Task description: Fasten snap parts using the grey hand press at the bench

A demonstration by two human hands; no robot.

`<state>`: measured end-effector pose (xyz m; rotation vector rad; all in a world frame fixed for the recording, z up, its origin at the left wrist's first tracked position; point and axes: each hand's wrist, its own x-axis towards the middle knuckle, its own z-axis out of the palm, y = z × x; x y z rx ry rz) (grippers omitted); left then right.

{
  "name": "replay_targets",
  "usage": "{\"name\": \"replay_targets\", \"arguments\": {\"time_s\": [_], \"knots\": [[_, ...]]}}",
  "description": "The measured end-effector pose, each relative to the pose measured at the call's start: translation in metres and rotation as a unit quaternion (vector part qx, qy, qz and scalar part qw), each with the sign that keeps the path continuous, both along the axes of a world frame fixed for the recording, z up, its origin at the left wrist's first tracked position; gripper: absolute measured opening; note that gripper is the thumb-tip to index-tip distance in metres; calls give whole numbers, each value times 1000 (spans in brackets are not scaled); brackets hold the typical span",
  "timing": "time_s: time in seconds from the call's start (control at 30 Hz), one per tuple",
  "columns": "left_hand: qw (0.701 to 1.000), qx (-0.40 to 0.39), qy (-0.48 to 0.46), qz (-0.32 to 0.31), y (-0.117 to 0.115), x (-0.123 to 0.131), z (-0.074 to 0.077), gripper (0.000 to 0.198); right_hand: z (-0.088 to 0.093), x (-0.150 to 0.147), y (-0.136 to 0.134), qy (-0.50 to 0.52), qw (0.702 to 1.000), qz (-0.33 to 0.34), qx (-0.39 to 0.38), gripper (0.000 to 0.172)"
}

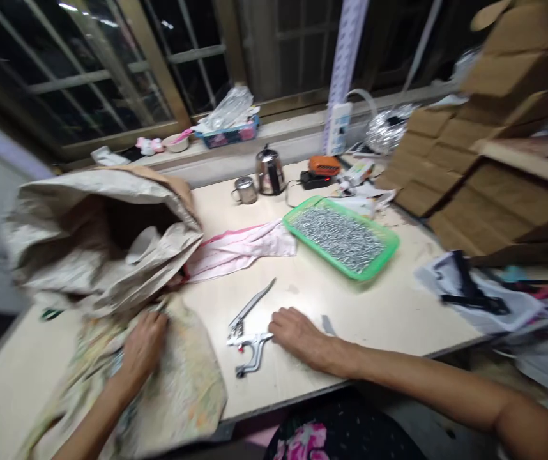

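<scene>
My right hand (300, 335) is closed over one handle of silver snap pliers (253, 351) lying on the table. Their other handle sticks out freely toward the back, and the jaw points left. A grey tip shows past my wrist. On the left, my left hand (144, 342) has its fingers curled into a stained, patterned cloth (188, 370) draped over the table's front edge; my fingertips are partly hidden. Just behind that hand lies a large crumpled paper sack (96, 268), its mouth facing me, with a white translucent cup-like thing (142, 245) inside.
A green tray (379, 262) full of small metal pieces stands beyond my right hand. Behind are a pink-white cloth (250, 252), a metal mug (245, 190), a steel kettle (270, 171) and an orange battery-like block (324, 166). Stacked cardboard boxes (489, 166) rise at right.
</scene>
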<state>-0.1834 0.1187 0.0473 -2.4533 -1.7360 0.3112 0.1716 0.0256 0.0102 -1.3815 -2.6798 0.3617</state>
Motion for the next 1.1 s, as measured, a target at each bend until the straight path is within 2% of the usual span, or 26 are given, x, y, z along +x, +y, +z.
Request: {"name": "replay_targets", "arguments": {"time_s": [0.07, 0.13, 0.23, 0.3, 0.4, 0.5, 0.53, 0.6, 0.67, 0.73, 0.87, 0.93, 1.03, 1.1], "knots": [[999, -10, -12, 29, -5, 7, 5, 28, -2, -2, -3, 37, 999, -3, 9, 7], [997, -2, -59, 54, -6, 9, 7, 27, -6, -1, -4, 63, 998, -2, 15, 10], [968, 26, -208, 138, -8, 2, 7, 29, -7, 3, -3, 105, 994, 6, 28, 9], [915, 28, -333, 224, -13, -2, 11, 25, 0, 1, 0, 145, 989, 7, 33, 11], [790, -20, -522, 321, -29, 2, 20, 19, 21, -23, 9, 242, 970, 23, -4, 22], [667, -62, -658, 344, -51, 16, 31, 28, 43, -63, 26, 346, 934, 43, -74, 23], [639, -72, -684, 345, -58, 22, 34, 33, 48, -76, 32, 365, 926, 44, -86, 22], [606, -91, -710, 347, -72, 34, 41, 40, 57, -90, 39, 358, 929, 50, -85, 20], [594, -110, -716, 351, -85, 45, 44, 42, 60, -86, 39, 299, 951, 56, -53, 22], [588, -129, -714, 358, -97, 55, 42, 44, 58, -66, 31, 211, 976, 54, -11, 24], [583, -186, -702, 365, -110, 79, 25, 42, 37, -16, 4, 79, 996, 31, 21, 15], [591, -217, -689, 359, -111, 92, 14, 38, 22, 0, -8, 47, 999, 11, 20, 12], [605, -252, -667, 354, -110, 108, 1, 30, 5, 7, -15, 41, 999, 10, 19, 20], [612, -265, -654, 356, -109, 114, -4, 27, -1, 7, -14, 54, 998, 25, 36, 24]]}}
